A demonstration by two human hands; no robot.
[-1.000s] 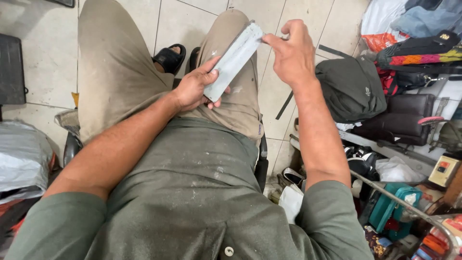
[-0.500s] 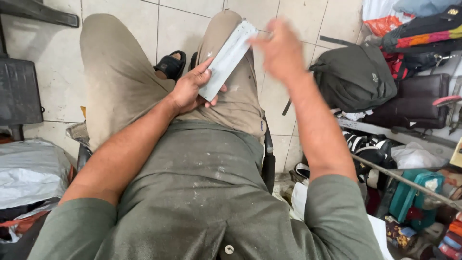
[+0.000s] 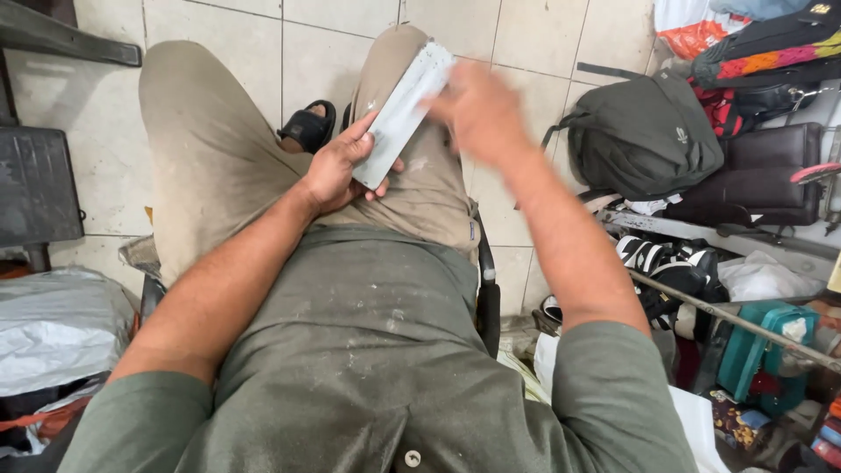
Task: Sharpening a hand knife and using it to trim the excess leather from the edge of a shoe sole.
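A: What has changed since a moment ago?

B: The right hand (image 3: 477,109), sharp a second back and pinching the far tip of the grey strip (image 3: 403,114), is now smeared by motion at that same far end. Whether it is open or closed cannot be told. The strip has hardly shifted: it is slanted over the right thigh, its near end gripped by the left hand (image 3: 337,171). A rubbing or wiping pass along the strip is judged likely.

A: Surroundings, largest first?

B: Tiled floor (image 3: 219,39) far; a dark backpack (image 3: 644,136) right, well apart; a brown bag (image 3: 771,175) beyond it; grey plastic sheeting (image 3: 53,328) near left; a black sandal (image 3: 308,130) between the knees. Nothing is seen blocking the hands.
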